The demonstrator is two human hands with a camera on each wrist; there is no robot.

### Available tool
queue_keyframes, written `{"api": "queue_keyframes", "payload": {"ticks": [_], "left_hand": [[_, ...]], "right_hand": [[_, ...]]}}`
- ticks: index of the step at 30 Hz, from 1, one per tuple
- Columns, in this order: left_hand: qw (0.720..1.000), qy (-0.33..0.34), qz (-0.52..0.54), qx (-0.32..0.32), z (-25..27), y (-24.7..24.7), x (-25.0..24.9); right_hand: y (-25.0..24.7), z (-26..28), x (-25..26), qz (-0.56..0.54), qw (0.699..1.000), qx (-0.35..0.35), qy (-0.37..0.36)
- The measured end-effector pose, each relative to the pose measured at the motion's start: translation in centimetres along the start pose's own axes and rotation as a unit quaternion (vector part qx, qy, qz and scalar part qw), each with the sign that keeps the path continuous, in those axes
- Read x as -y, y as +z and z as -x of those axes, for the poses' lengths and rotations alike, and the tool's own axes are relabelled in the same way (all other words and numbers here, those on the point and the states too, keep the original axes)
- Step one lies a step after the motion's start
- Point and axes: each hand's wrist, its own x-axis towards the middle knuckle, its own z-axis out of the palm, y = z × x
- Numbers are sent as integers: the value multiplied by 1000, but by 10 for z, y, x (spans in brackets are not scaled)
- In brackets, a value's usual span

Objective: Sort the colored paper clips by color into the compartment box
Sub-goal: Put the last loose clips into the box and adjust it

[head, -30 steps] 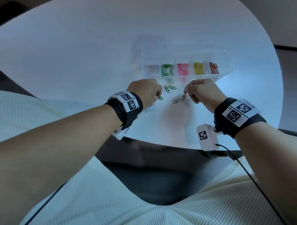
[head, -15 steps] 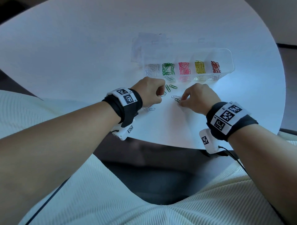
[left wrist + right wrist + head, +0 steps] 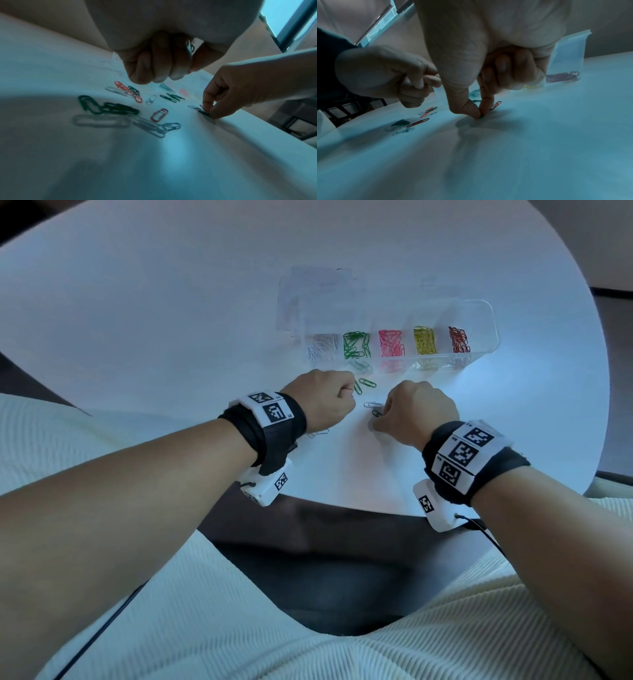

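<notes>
prob. an office or meeting rm — round white table (image 3: 171,302), big window (image 3: 283,17), plain walls

**Materials and finishes**

Table (image 3: 171,302): smooth white top, soft sheen.
Compartment box (image 3: 486,313): clear glossy plastic.
Paper clips (image 3: 158,115): thin wire in smooth colour coating, some plain silvery.
Wristbands (image 3: 274,433): black matt cloth with white printed tags.
Garment (image 3: 239,628): cream ribbed knit, matt.
</notes>
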Motion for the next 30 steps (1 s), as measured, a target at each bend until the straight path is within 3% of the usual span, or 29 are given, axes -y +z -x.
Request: {"api": "queue_keyframes", "payload": {"ticks": [3,8,12,25,27,30], "left_hand": [[996,-20,-91,-4,1,-2,1],[976,3,-217,-11,1,1,7],[972,12,-232,-20,0,4,6],[969,-17,-245,34,1,6,2],[967,-9,-252,35,3,6,2],[977,1,-212,6,9,-2,-8]], "right_hand": [[-1,-2,0,-10,1000,9,10],[-2,-4,-1,-21,1000,-5,1],[-3,-3,-1,-17,1000,-21,-8],[-2,9,5,47,999,0,-22],[-4,8,3,4,1000,17,-20],[-13,4,-2,-230,973,31,-21]]}}
